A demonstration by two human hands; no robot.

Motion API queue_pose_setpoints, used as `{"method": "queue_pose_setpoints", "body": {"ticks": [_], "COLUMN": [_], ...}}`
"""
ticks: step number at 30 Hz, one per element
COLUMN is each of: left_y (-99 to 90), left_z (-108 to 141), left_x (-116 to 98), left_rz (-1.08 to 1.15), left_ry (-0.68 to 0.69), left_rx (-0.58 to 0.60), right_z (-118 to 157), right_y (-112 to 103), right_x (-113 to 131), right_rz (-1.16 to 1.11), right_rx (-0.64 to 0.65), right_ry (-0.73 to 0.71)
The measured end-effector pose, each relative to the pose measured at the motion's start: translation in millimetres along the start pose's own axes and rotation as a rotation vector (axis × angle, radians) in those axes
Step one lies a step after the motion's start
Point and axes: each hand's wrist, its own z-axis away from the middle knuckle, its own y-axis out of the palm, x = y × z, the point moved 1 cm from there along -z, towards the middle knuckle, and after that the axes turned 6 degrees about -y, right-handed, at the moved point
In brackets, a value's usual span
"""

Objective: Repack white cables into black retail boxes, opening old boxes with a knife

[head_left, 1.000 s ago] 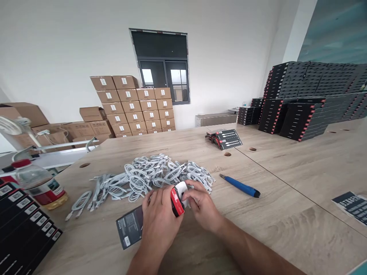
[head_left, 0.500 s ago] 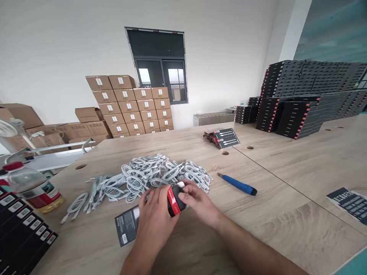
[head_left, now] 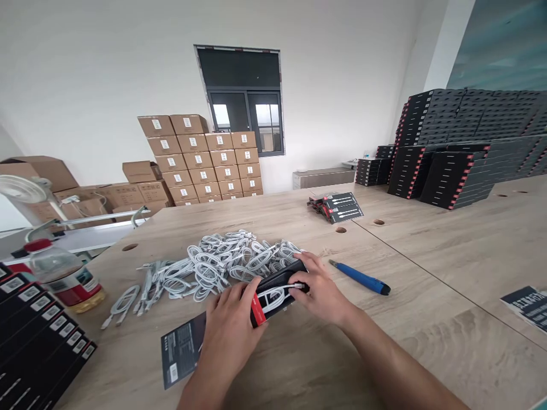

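My left hand (head_left: 233, 322) is wrapped around a black box with a red end band (head_left: 257, 311). A black tray (head_left: 280, 278) extends from it to the right, tilted upward. In the tray lies a coiled white cable (head_left: 273, 299). My right hand (head_left: 318, 287) grips the tray's far end, thumb and fingers at the cable's connector. A dark printed card or flap (head_left: 179, 350) with a white label shows from under my left hand; where it joins the box is hidden. Behind both hands spreads a heap of bundled white cables (head_left: 207, 267).
A blue pen-like cutter (head_left: 361, 278) lies right of my hands. Black packages (head_left: 342, 206) sit farther back. At left stand a bottle (head_left: 70, 276) and stacked black boxes (head_left: 38, 336). Black box stacks (head_left: 453, 176) fill the back right. A printed sheet (head_left: 527, 307) lies far right.
The black tray now extends from the red-banded box, showing the cable inside. My right hand has moved right and up with the tray's end. The view has shifted slightly left.
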Motion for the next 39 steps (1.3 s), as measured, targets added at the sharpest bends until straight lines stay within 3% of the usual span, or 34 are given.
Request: {"method": "queue_pose_setpoints", "body": {"ticks": [3,7,11,15,19,24,27,30,32,35,39], "left_y": [-0.8,-2.5,-2.3,-2.9,-8.4,-11.9,-11.5,-13.7,-16.0,-19.4,-22.5], "left_z": [0,3,8,10,8,7,7,7,10,14,17], "left_x": [-1,-1,-6,-7,-7,-23,-30,-23,-15,-7,-7], "left_rz": [0.013,0.05,0.146,0.233,0.277,0.233,0.292,0.384,0.459,0.612,0.807], "left_ry": [-0.043,-0.119,-0.077,-0.052,-0.07,0.053,0.103,0.033,0.001,0.006,-0.11], "left_rx": [0.079,0.247,0.334,0.354,0.33,0.259,0.212,0.062,-0.017,-0.068,-0.103], "right_z": [0,-3,-8,-14,-11,2,3,1,1,5,12], "right_y": [-1,-8,-5,2,7,41,58,55,48,42,45], "right_x": [0,-8,-31,-55,-49,5,30,36,37,44,59], "right_rz": [-0.044,-0.202,-0.212,-0.173,-0.2,-0.274,-0.459,-0.697,-0.86,-1.093,-1.262], "right_rx": [0.012,-0.19,-0.415,-0.444,-0.403,-0.258,-0.224,-0.217,-0.119,0.027,0.088], "right_ry": [0.005,0.065,0.275,0.342,0.296,0.188,0.255,0.404,0.432,0.372,0.286]}}
